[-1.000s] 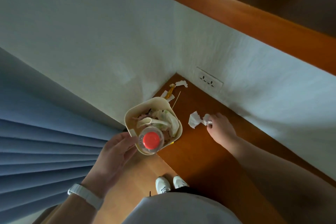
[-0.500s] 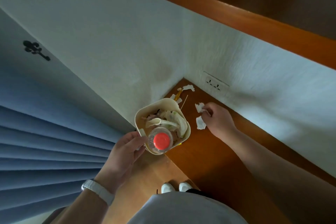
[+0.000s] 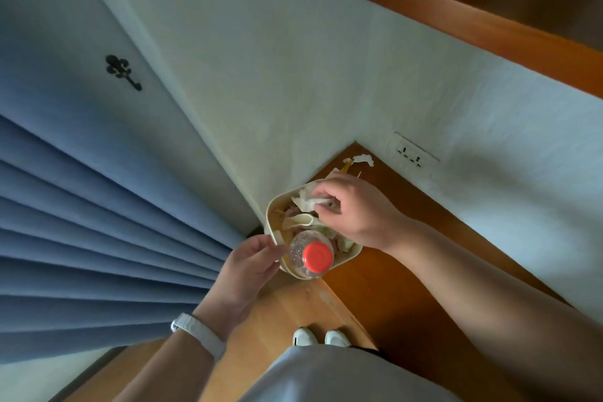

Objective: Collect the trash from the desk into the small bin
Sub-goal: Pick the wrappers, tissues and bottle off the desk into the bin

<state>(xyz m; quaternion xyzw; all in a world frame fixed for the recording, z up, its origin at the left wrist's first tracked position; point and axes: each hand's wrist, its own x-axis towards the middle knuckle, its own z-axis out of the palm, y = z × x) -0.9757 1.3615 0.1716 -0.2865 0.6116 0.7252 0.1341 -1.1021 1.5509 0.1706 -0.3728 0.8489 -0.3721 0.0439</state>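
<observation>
Cream plastic, the small bin sits at the desk's edge, packed with crumpled paper and a clear bottle with a red cap at its 6 o'clock side. At 7 o'clock the left hand pinches the bin's rim. Over the bin's 1 o'clock side the right hand is closed around a white tissue wad. More scraps lie in the desk corner at 12 o'clock, beside a wall socket.

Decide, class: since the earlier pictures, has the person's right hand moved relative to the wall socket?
Yes. The right hand has moved left, away from the wall socket, and is now over the small bin.
</observation>
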